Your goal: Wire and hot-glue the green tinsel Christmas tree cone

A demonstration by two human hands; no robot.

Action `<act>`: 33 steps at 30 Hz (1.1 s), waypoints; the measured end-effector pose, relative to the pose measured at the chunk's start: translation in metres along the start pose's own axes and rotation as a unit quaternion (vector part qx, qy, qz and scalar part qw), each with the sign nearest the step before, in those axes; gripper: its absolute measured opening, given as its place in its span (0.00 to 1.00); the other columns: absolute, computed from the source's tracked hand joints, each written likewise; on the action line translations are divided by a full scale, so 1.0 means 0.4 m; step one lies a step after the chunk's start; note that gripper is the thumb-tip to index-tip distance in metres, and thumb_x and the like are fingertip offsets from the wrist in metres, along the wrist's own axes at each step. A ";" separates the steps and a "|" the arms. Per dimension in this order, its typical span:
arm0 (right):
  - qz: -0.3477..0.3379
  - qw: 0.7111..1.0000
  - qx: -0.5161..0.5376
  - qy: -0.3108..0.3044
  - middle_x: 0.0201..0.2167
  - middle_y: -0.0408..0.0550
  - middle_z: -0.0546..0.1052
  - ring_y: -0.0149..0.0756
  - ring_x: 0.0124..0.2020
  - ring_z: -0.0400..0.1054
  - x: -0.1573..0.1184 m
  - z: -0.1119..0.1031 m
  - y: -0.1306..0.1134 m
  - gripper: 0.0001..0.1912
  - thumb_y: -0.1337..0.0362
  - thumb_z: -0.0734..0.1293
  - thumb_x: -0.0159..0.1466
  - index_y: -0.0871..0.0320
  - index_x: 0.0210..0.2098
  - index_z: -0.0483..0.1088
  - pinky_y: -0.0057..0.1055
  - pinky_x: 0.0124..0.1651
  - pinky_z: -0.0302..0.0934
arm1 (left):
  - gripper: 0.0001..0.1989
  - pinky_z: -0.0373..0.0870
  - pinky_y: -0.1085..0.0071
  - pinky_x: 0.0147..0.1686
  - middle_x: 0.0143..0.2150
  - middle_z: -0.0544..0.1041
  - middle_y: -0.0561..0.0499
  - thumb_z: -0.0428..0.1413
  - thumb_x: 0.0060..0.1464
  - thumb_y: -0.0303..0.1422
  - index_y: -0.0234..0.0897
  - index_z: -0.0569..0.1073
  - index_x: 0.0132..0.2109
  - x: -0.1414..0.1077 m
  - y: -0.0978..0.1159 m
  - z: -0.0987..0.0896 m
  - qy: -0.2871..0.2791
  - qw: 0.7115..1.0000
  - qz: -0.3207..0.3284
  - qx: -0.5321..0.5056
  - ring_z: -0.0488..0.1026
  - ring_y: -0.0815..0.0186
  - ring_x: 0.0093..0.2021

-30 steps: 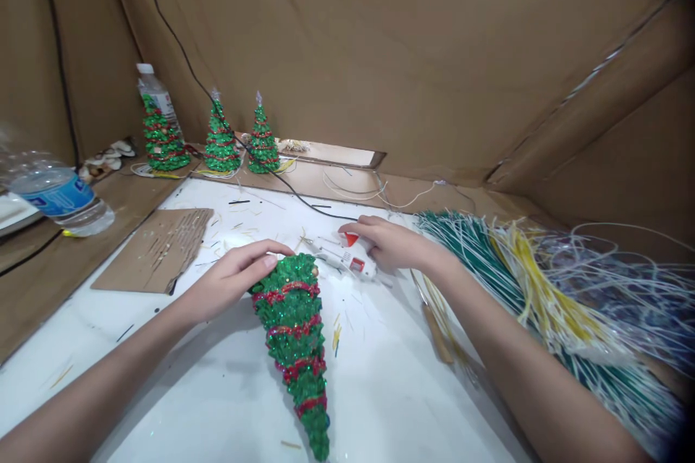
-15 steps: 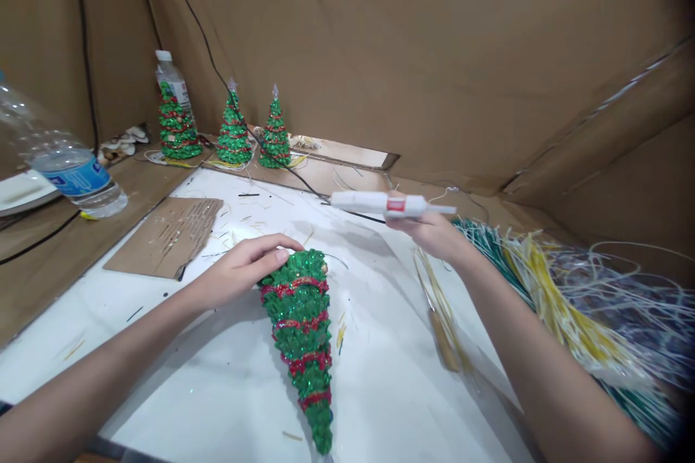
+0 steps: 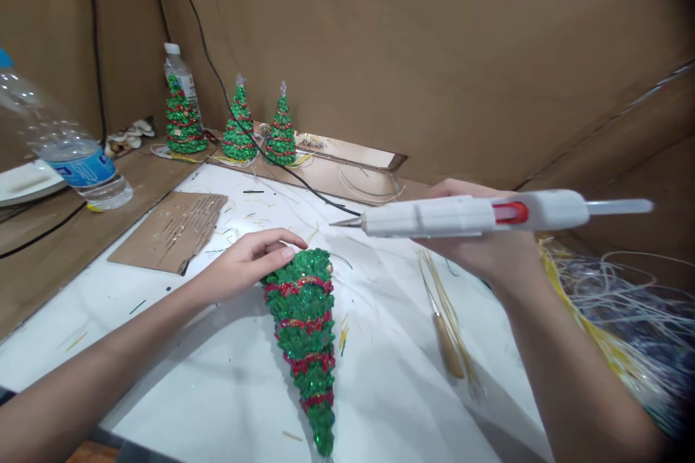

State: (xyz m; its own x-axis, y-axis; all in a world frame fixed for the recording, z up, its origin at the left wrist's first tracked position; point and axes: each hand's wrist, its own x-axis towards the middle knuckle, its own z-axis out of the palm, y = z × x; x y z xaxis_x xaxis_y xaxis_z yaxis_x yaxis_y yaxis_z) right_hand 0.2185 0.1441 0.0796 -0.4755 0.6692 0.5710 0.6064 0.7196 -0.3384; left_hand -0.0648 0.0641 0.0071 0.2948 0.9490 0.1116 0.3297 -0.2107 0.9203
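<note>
A green glittery miniature tree (image 3: 305, 336) with red garland bands lies on the white table, its wide base away from me and its tip toward me. The fingers and thumb of my left hand (image 3: 253, 260) hold it at the base's left edge. Above the table at the right, my right hand (image 3: 483, 242) grips a white glue gun (image 3: 445, 217). The gun's metal nozzle points left, and a clear glue stick comes out of its back end. Behind the gun, the fingers are partly hidden.
Three small trees (image 3: 237, 132) stand at the back. A cardboard piece (image 3: 168, 231) and a tilted water bottle (image 3: 84, 166) are at the left. Right of the tree lie a wooden-handled tool (image 3: 448, 347) and yellow strands. Bundled strands (image 3: 602, 333) lie far right. A black cable (image 3: 309, 192) crosses the back.
My right hand has brought the glue gun closer to the camera, and its nozzle now shows. My left hand and the large tree have barely shifted in view.
</note>
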 end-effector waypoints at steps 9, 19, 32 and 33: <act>-0.120 0.989 -0.087 -0.006 0.16 0.38 0.67 0.26 0.16 0.58 -0.015 -0.016 -0.037 0.05 0.61 0.64 0.51 0.55 0.24 0.64 0.27 0.21 0.52 | 0.16 0.66 0.72 0.37 0.42 0.76 0.49 0.49 0.61 0.43 0.38 0.74 0.47 0.003 -0.001 0.000 -0.006 1.000 0.004 -0.012 0.71 0.63 0.40; -0.179 0.977 -0.115 -0.021 0.19 0.38 0.69 0.28 0.18 0.62 -0.028 -0.014 -0.028 0.08 0.60 0.68 0.54 0.55 0.28 0.64 0.29 0.23 0.52 | 0.18 0.56 0.77 0.24 0.27 0.68 0.55 0.53 0.58 0.45 0.38 0.73 0.48 0.000 -0.006 -0.002 -0.005 0.997 -0.036 -0.070 0.62 0.71 0.26; -0.198 0.972 -0.127 -0.013 0.18 0.37 0.68 0.27 0.17 0.59 -0.025 -0.007 -0.028 0.05 0.62 0.62 0.58 0.56 0.28 0.65 0.27 0.22 0.50 | 0.19 0.51 0.77 0.23 0.20 0.62 0.60 0.56 0.56 0.44 0.35 0.72 0.48 0.002 -0.001 -0.003 -0.019 0.990 -0.043 -0.134 0.56 0.73 0.22; -0.198 0.972 -0.127 -0.010 0.18 0.38 0.67 0.27 0.17 0.59 -0.026 -0.006 -0.028 0.06 0.61 0.62 0.58 0.56 0.28 0.66 0.27 0.22 0.50 | 0.19 0.51 0.77 0.23 0.21 0.62 0.60 0.55 0.56 0.43 0.35 0.72 0.48 0.002 -0.001 -0.003 -0.021 0.990 -0.041 -0.134 0.56 0.73 0.22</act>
State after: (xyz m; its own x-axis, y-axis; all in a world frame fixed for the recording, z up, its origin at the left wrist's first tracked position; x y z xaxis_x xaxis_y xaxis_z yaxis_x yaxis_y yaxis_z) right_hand 0.2182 0.1287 0.0791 -0.7145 0.3535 0.6038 0.5094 0.8544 0.1025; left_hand -0.0658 0.0653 0.0072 0.3158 0.9486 0.0209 0.1054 -0.0570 0.9928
